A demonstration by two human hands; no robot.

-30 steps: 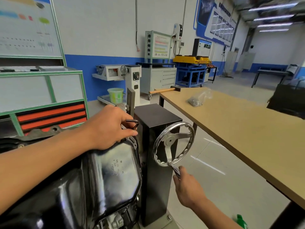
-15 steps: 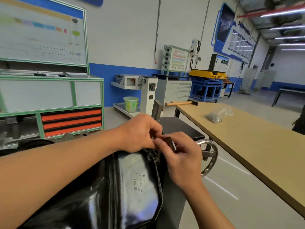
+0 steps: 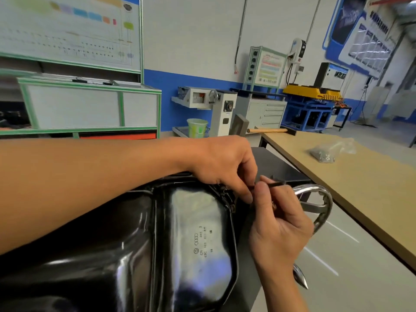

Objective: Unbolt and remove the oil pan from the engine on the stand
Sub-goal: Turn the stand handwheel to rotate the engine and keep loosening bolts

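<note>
Oil pan [image 3: 191, 233] fills the lower left of my view, sump side up, glossy black, stamped markings facing me, sitting just left of the stand's black column [image 3: 274, 165]. Tan worktop [image 3: 371, 199] runs along the right, apart from the stand with bare floor between. My left forearm lies across the pan's far edge and hides that stretch of flange. Chrome handwheel [image 3: 324, 206] sits on the column's right side, partly covered by my right hand [image 3: 279, 221]. Left hand [image 3: 225, 163] is at the pan's far right corner, fingers curled down onto the rim, tips against the near end of the thin black key [image 3: 276, 183]; whether they pinch it or something under it I can't tell, it's hidden. Right hand pinches the key between thumb and fingers, shaft pointing right over the column top. Hammer [image 3: 267, 130] lies at the worktop's far corner, wooden handle overhanging the left edge. Plastic bag [image 3: 331, 152] of small parts rests near the far end, inboard of the left edge.
</note>
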